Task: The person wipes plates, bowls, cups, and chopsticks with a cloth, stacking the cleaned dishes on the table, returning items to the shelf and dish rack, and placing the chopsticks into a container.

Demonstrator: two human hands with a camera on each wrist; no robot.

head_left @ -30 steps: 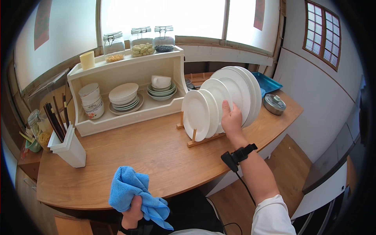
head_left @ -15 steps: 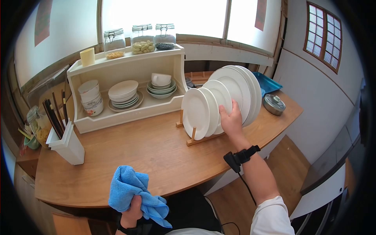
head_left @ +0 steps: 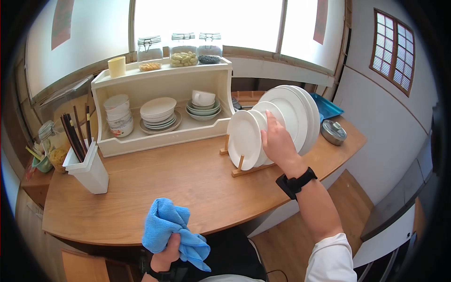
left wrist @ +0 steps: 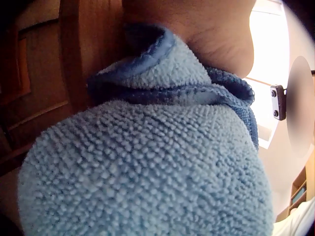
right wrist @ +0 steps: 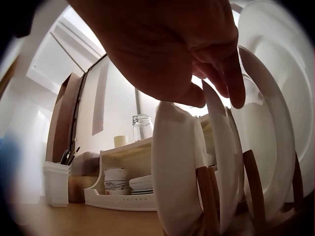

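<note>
In the head view my left hand (head_left: 167,254) grips a bunched blue cloth (head_left: 164,223), low in front of the table's near edge. The cloth (left wrist: 147,167) fills most of the left wrist view. My right hand (head_left: 282,145) is at the small white plates (head_left: 243,138), which stand on edge in a wooden plate rack (head_left: 251,171). Seen from the right wrist, the thumb and fingers hang to either side of a plate's upper rim (right wrist: 221,147), the fingers nearly straight. Larger white plates (head_left: 293,115) stand behind them in the rack.
A cream shelf unit (head_left: 164,143) holds bowls, plates and a cup, with jars (head_left: 184,51) on top. Left of it stands a white chopstick holder (head_left: 91,174). A lidded metal pot (head_left: 333,133) and a blue tray (head_left: 325,105) lie right of the rack.
My right hand has moved left along the rack, nearer the front small plates. The head view has shifted slightly; the left hand keeps hold of the cloth.
</note>
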